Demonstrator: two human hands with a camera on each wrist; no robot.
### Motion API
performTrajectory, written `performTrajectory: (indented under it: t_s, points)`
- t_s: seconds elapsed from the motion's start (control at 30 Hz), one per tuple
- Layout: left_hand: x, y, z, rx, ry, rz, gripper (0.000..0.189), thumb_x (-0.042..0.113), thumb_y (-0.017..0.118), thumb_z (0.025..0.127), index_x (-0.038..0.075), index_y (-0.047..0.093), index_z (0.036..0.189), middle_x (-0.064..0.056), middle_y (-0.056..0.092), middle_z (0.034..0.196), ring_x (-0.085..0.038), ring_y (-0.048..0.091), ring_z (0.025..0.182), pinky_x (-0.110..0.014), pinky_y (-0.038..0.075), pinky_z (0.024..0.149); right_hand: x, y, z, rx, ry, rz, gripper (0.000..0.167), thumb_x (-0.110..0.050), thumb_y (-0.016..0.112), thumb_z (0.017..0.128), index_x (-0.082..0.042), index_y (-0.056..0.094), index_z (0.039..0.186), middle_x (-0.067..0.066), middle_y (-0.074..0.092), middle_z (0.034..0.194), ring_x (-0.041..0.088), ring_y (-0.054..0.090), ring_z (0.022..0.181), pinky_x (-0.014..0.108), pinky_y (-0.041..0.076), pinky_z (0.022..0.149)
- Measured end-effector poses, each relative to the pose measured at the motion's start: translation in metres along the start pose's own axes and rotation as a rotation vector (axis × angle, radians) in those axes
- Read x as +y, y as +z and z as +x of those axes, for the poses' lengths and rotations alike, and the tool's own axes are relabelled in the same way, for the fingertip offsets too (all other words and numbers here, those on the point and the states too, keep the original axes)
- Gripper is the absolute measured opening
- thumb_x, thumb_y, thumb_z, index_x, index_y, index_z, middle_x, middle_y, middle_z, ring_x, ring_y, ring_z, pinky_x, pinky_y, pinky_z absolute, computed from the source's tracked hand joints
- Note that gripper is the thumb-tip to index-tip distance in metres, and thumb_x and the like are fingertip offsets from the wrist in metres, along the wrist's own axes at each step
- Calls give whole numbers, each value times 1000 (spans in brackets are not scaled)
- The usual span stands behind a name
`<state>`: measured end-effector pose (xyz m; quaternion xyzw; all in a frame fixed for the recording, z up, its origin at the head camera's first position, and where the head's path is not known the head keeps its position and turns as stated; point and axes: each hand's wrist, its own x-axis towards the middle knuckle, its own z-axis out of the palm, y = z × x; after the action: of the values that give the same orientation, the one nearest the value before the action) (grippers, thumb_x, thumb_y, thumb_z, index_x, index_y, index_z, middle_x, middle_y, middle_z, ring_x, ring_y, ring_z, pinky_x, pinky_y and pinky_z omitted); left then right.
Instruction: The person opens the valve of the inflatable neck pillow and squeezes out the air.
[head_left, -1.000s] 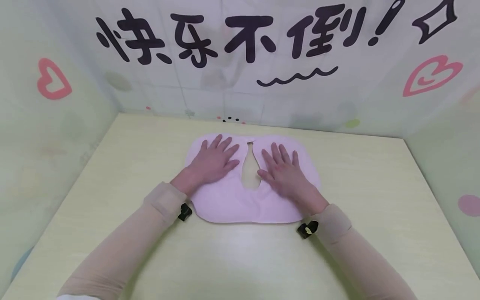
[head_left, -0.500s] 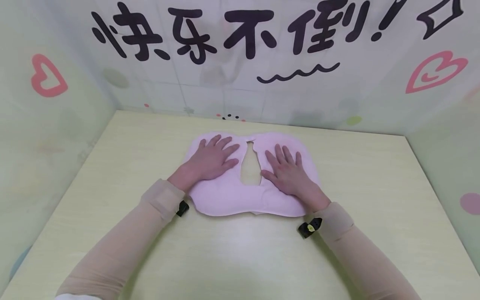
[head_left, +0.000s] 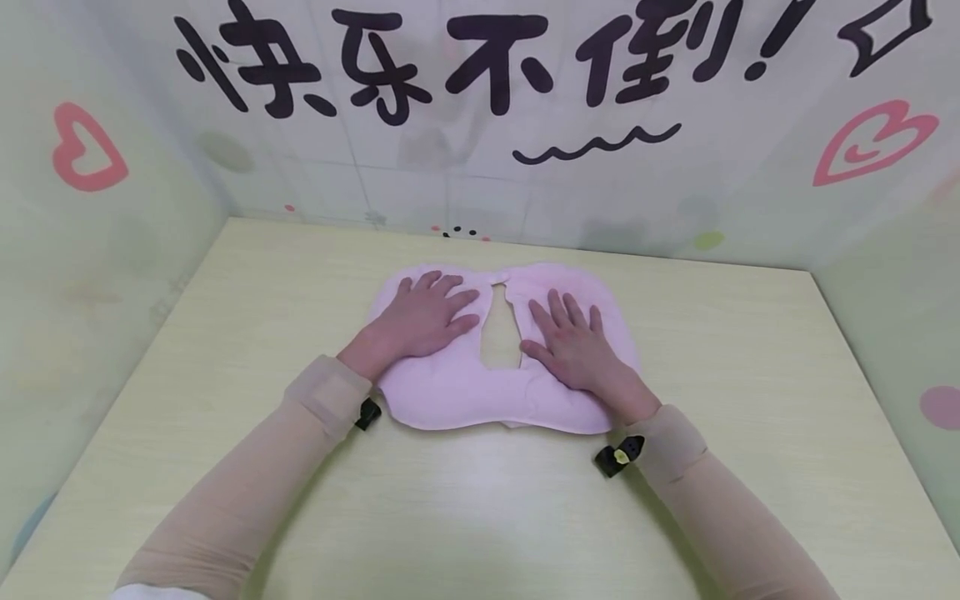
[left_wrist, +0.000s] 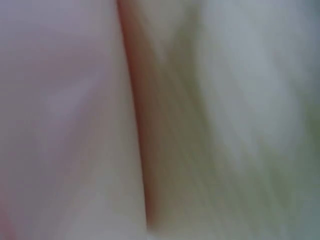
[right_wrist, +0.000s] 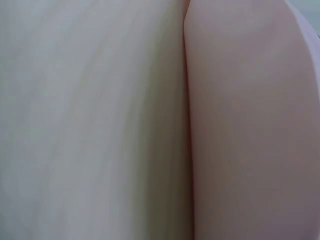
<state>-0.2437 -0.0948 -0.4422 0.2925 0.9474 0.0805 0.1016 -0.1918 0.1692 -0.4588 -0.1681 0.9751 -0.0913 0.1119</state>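
Observation:
A soft pink pillow (head_left: 457,400) with a bottle-shaped opening in its middle lies flat on the pale wooden table (head_left: 480,517). My left hand (head_left: 423,318) rests on its left half, fingers spread and pointing away from me. On the right half lies my right hand (head_left: 576,343), also spread, its thumb at the edge of the opening. Bare wood shows through the gap. Under the front edge, a small corner of pink cloth peeks out. Both wrist views are blurred close-ups: the pillow's side (left_wrist: 60,125) fills the left of one, and its rounded edge (right_wrist: 250,125) the right of the other.
A pale printed backdrop (head_left: 450,196) with black lettering stands behind the table, and similar panels close in both sides. Small black devices (head_left: 619,456) are strapped at both wrists.
The pillow's opening has grown wider and squarer at its near end. Its front edge has drawn back and now curves. My right hand has shifted slightly right; the left has barely moved.

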Motion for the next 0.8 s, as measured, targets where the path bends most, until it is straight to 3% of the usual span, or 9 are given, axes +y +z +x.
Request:
performTrajectory:
  t_s: [0.27, 0.43, 0.67, 0.8]
  points:
    - [-1, -2, -1, -8, -1, -13, 61, 52, 37, 109, 19, 40, 159, -15, 32, 164, -44, 21, 151, -71, 20, 114, -3, -3, 0, -15, 3, 7, 76, -53, 40, 108, -10, 16, 165, 21, 2, 170, 42, -1, 155, 70, -1, 117]
    - [4, -11, 7, -61, -38, -40, 62, 53, 29, 110, 20, 34, 162, -13, 26, 168, -43, 13, 154, -75, 11, 114, -3, -10, 1, -10, -14, 2, 78, -53, 36, 109, -9, 8, 166, 21, 0, 170, 44, 0, 155, 72, 0, 116]
    - [17, -33, 28, -3, -23, 17, 57, 44, 26, 113, 17, 34, 162, -8, 28, 168, -33, 12, 156, -71, 12, 117, -12, -43, 28, 172, -32, -19, 67, -44, 38, 111, -8, 19, 165, 23, 9, 169, 44, 9, 154, 73, 7, 115]
    - [17, -32, 32, -88, -10, 53, 54, 37, 28, 113, 13, 36, 161, -9, 31, 166, -33, 18, 155, -64, 16, 120, -13, -33, 41, 51, -17, -24, 70, -49, 33, 110, -11, 13, 166, 20, 1, 170, 44, 2, 155, 72, 3, 116]
